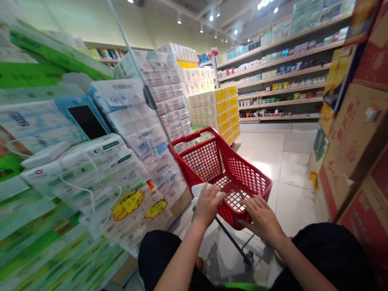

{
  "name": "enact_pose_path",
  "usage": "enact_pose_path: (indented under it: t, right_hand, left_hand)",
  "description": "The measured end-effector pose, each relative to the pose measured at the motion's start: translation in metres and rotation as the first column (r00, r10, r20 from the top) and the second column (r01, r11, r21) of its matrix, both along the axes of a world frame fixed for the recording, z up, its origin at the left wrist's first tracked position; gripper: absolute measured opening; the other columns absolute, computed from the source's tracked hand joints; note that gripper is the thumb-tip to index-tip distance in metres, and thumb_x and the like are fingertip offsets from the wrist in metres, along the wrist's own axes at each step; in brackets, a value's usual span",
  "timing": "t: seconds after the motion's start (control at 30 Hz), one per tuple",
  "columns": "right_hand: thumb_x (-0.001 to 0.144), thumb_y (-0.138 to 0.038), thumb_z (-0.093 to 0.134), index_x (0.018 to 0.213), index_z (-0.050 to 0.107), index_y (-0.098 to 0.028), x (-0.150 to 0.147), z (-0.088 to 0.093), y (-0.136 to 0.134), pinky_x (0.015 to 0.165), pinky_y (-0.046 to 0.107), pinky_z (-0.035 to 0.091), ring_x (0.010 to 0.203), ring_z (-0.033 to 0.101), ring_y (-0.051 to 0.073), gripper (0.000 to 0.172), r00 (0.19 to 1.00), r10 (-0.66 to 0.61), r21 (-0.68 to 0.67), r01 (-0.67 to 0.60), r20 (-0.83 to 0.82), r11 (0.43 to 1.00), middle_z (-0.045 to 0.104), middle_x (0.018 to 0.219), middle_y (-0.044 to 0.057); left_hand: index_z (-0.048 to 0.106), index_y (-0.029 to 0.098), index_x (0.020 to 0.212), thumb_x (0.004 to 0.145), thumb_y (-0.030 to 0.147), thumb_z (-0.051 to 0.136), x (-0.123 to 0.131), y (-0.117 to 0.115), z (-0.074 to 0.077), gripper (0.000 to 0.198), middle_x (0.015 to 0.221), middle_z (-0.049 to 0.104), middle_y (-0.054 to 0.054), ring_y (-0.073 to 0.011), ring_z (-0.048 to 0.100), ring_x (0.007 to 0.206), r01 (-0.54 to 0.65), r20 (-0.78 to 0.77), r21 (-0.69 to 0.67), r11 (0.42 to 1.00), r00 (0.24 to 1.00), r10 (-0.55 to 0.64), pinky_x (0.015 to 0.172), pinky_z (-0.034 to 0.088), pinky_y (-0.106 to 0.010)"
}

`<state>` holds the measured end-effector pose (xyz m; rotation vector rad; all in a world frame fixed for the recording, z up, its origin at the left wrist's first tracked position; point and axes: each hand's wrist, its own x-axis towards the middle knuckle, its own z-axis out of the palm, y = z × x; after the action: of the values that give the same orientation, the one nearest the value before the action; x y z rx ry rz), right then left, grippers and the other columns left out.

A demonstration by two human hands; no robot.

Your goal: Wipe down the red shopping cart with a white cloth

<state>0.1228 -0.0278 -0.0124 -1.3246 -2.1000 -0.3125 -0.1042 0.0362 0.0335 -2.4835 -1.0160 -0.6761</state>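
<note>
A red plastic shopping cart (247,177) stands on the tiled aisle floor right in front of me, its mesh basket empty. My left hand (208,203) is closed over the cart's near rim, with a small white object showing under its fingers. My right hand (261,216) lies on the near rim beside it, fingers curled over the edge. Both forearms reach forward from my dark-clothed lap.
Stacked packs of tissue and toilet paper (81,173) crowd the left side, with a phone and a white cable lying on one pack. Cardboard boxes (364,148) stand on the right. Yellow and white stacked goods (226,111) and product shelves (276,75) lie ahead down the aisle.
</note>
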Motion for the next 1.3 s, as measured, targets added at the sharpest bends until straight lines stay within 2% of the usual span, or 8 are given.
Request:
enact_pose_path:
  t: [0.1, 0.2, 0.53, 0.63, 0.77, 1.0, 1.17, 1.3]
  right_hand:
    - [0.081, -0.041, 0.067, 0.124, 0.054, -0.021, -0.001, 0.000, 0.001, 0.109, 0.045, 0.034, 0.110, 0.056, 0.026, 0.049, 1.000, 0.003, -0.007, -0.003, 0.006, 1.000, 0.066, 0.111, 0.008]
    - [0.080, -0.040, 0.067, 0.123, 0.055, -0.022, 0.000, 0.000, 0.003, 0.109, 0.045, 0.034, 0.109, 0.056, 0.025, 0.048, 1.000, 0.014, -0.003, -0.014, -0.005, 1.000, 0.065, 0.113, 0.007]
    - [0.075, -0.026, 0.065, 0.120, 0.055, -0.023, 0.029, -0.003, 0.013, 0.106, 0.045, 0.034, 0.106, 0.057, 0.024, 0.046, 0.990, 0.132, -0.030, -0.133, -0.042, 0.991, 0.065, 0.111, 0.006]
    - [0.075, -0.026, 0.066, 0.117, 0.056, -0.024, 0.035, 0.000, 0.014, 0.105, 0.045, 0.036, 0.106, 0.056, 0.024, 0.043, 0.984, 0.173, -0.035, -0.174, -0.046, 0.984, 0.065, 0.109, 0.005]
    - [0.076, -0.033, 0.070, 0.103, 0.058, -0.023, 0.040, 0.002, 0.016, 0.102, 0.045, 0.038, 0.104, 0.056, 0.024, 0.031, 0.980, 0.193, -0.024, -0.194, -0.043, 0.981, 0.064, 0.104, 0.005]
    - [0.077, -0.032, 0.070, 0.101, 0.055, -0.022, 0.049, 0.007, 0.025, 0.102, 0.046, 0.039, 0.106, 0.055, 0.023, 0.030, 0.969, 0.243, -0.024, -0.244, -0.048, 0.969, 0.062, 0.108, 0.007]
    - [0.073, -0.032, 0.073, 0.095, 0.056, -0.023, 0.047, 0.030, 0.014, 0.099, 0.042, 0.041, 0.109, 0.053, 0.024, 0.029, 0.980, 0.196, -0.081, -0.197, -0.019, 0.977, 0.062, 0.109, 0.006]
    - [0.072, -0.040, 0.073, 0.103, 0.056, -0.023, 0.017, 0.041, 0.004, 0.097, 0.043, 0.042, 0.105, 0.055, 0.026, 0.039, 0.992, 0.120, -0.079, -0.117, 0.033, 0.990, 0.063, 0.106, 0.007]
  left_hand:
    - [0.062, 0.026, 0.108, 0.093, 0.015, 0.052, -0.008, 0.015, 0.006, 0.021, 0.116, 0.060, -0.003, -0.0199, 0.049, 0.122, -0.080, 0.037, 0.003, 0.997, 0.996, 0.080, 0.116, 0.030, -0.050]
    - [0.062, 0.024, 0.105, 0.092, 0.015, 0.053, -0.001, 0.013, 0.003, 0.018, 0.112, 0.060, -0.003, -0.0207, 0.048, 0.121, -0.108, 0.063, -0.002, 0.994, 0.992, 0.108, 0.115, 0.033, -0.046]
    - [0.060, 0.021, 0.112, 0.090, 0.034, 0.056, 0.068, -0.050, -0.036, 0.026, 0.113, 0.057, -0.008, -0.0281, 0.045, 0.121, 0.035, 0.055, 0.012, 0.999, 0.998, -0.036, 0.113, 0.031, -0.050]
    - [0.058, 0.021, 0.116, 0.090, 0.037, 0.054, 0.066, -0.049, -0.031, 0.030, 0.115, 0.056, -0.007, -0.0262, 0.046, 0.118, 0.085, -0.009, -0.004, 0.996, 0.996, -0.085, 0.113, 0.030, -0.047]
    - [0.056, 0.024, 0.118, 0.092, 0.030, 0.052, 0.038, -0.026, -0.012, 0.027, 0.116, 0.056, -0.004, -0.0212, 0.047, 0.114, 0.154, -0.120, -0.038, 0.987, 0.980, -0.157, 0.114, 0.029, -0.042]
    - [0.054, 0.023, 0.116, 0.090, 0.020, 0.051, -0.005, 0.016, 0.000, 0.026, 0.120, 0.053, -0.006, -0.0226, 0.044, 0.121, -0.123, -0.006, -0.019, 0.992, 0.992, 0.123, 0.115, 0.028, -0.049]
    - [0.053, 0.017, 0.116, 0.089, 0.014, 0.048, 0.013, 0.010, -0.017, 0.028, 0.121, 0.051, -0.011, -0.0280, 0.041, 0.126, -0.225, 0.047, 0.052, 0.973, 0.974, 0.223, 0.115, 0.028, -0.056]
    - [0.051, 0.014, 0.119, 0.087, 0.015, 0.049, 0.036, -0.001, -0.032, 0.033, 0.123, 0.050, -0.015, -0.0326, 0.040, 0.127, -0.258, 0.078, 0.087, 0.962, 0.965, 0.252, 0.112, 0.031, -0.062]
